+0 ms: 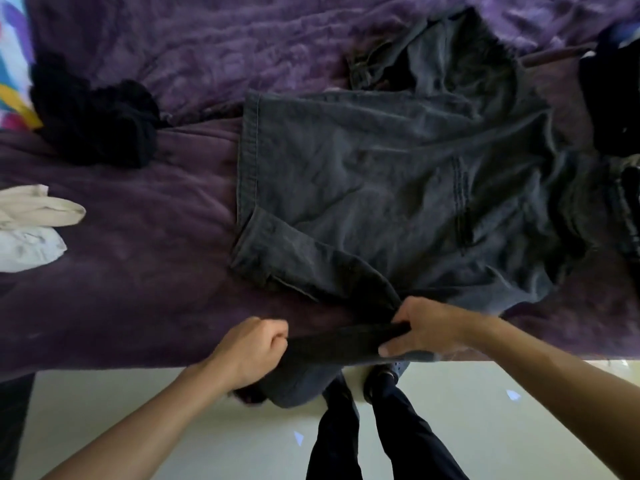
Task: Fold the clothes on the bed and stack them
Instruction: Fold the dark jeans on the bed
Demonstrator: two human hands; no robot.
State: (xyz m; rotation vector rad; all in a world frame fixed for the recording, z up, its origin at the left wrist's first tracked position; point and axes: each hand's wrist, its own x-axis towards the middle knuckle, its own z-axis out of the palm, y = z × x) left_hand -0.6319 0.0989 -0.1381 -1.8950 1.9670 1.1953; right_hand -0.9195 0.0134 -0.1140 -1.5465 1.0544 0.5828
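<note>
Hands first: the left hand (254,346) is closed in a fist on one end of a dark band of the grey denim garment (381,188), and the right hand (424,325) is clamped around the other end, fingers curled under, thumb on top. The band stretches taut between them at the near edge of the bed (138,271). Part of the fabric hangs off that edge, below the left hand, toward the pale floor (138,410). Beyond the hands the garment lies spread and creased on the purple cover. A black heap of clothes (97,123) sits far left, whitish clothes (31,223) at the left edge, more dark clothing (613,98) at the right edge
</note>
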